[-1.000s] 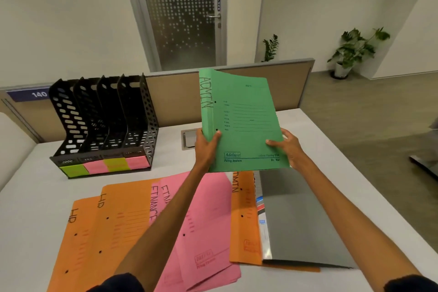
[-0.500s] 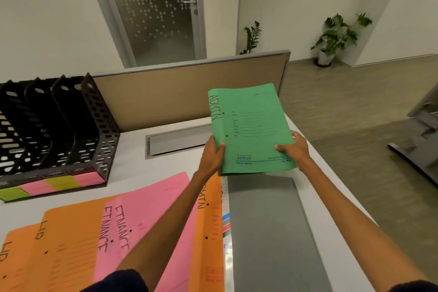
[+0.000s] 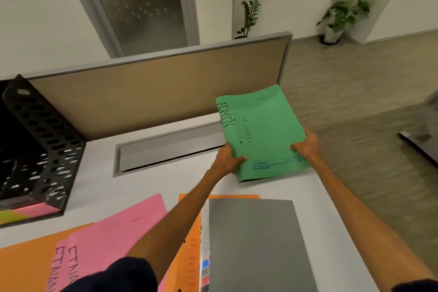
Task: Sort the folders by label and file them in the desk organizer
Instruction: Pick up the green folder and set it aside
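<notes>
Green folder [image 3: 260, 130], "ADMIN" handwritten along its spine, gripped by left hand [image 3: 226, 161] and right hand [image 3: 307, 143].

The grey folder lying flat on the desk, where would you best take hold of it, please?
Probably the grey folder by its right long edge, coming from the right: it lies flat, that edge looks clear of other things, and the left edge sits over an orange folder.

Green folder [image 3: 260, 130]: "ADMIN" handwritten in black down the spine edge; printed "Adeluxe" in a box at the lower left, "Filing System" beneath; other print too small to read.
Pink folders [image 3: 113, 239]: handwritten "FINA…" on 2 overlapping covers, cut off by a sleeve.
</notes>
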